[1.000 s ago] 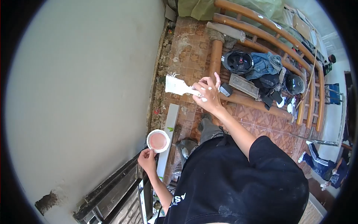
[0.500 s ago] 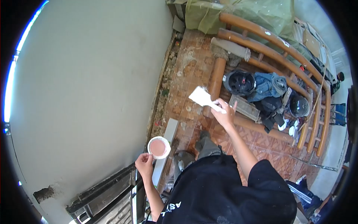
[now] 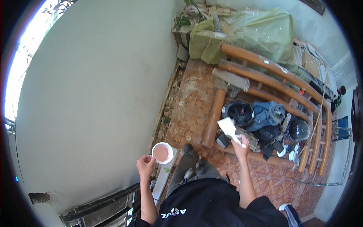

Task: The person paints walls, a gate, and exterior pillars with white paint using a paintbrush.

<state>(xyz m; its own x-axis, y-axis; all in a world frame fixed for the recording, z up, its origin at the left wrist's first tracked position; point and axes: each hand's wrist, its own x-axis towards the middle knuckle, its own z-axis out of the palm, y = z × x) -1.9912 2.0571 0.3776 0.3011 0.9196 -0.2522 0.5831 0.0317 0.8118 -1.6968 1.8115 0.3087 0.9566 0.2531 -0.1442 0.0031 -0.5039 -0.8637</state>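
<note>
My left hand [image 3: 145,166] pinches the rim of a small white cup [image 3: 163,153], which has pinkish stuff inside. My right hand [image 3: 241,146] is closed round the handle of a white brush-like tool [image 3: 228,129], its broad flat end pointing up and left. That tool is in front of the wooden bench, near a dark helmet [image 3: 239,113]. The pale wall [image 3: 98,90] rises to the left of both hands.
A curved wooden bench [image 3: 261,78] bears clothes, a second helmet [image 3: 298,130] and a rolled cloth. Green plastic sheeting [image 3: 261,34] covers things behind it. Rubble lines the wall's foot. A metal frame [image 3: 102,208] stands at lower left. Another person's leg [image 3: 291,215] shows at lower right.
The view has tilted up, so the bench and sheeting sit lower in it. My right hand has shifted right and down with the tool. My left hand still has the cup.
</note>
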